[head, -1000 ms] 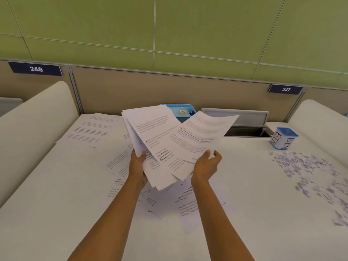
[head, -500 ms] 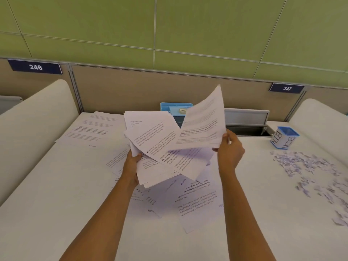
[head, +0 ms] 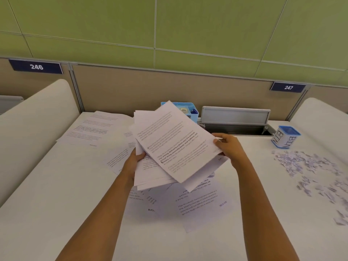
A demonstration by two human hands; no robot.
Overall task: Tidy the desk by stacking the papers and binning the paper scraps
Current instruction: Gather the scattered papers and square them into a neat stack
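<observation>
Above the middle of the white desk (head: 56, 185) I hold a loose bundle of printed papers (head: 169, 144). My left hand (head: 132, 162) grips the bundle at its left edge, thumb on top. My right hand (head: 228, 147) pinches the top sheet at its right corner. More printed sheets (head: 199, 204) lie spread on the desk below the bundle, and another sheet (head: 90, 130) lies at the back left. A scatter of small paper scraps (head: 310, 170) covers the desk's right side. A small blue cup labelled BIN (head: 285, 137) stands upright behind the scraps.
A blue desk organiser (head: 192, 110) stands at the back, partly hidden by the papers. Beside it a grey cable hatch (head: 235, 117) stands open. White curved dividers (head: 33, 129) flank the desk on both sides. A beige partition runs along the back.
My right hand has laid the sheet it held upright down on top of the bundle, now flatter and turned. My left hand kept its grip.
</observation>
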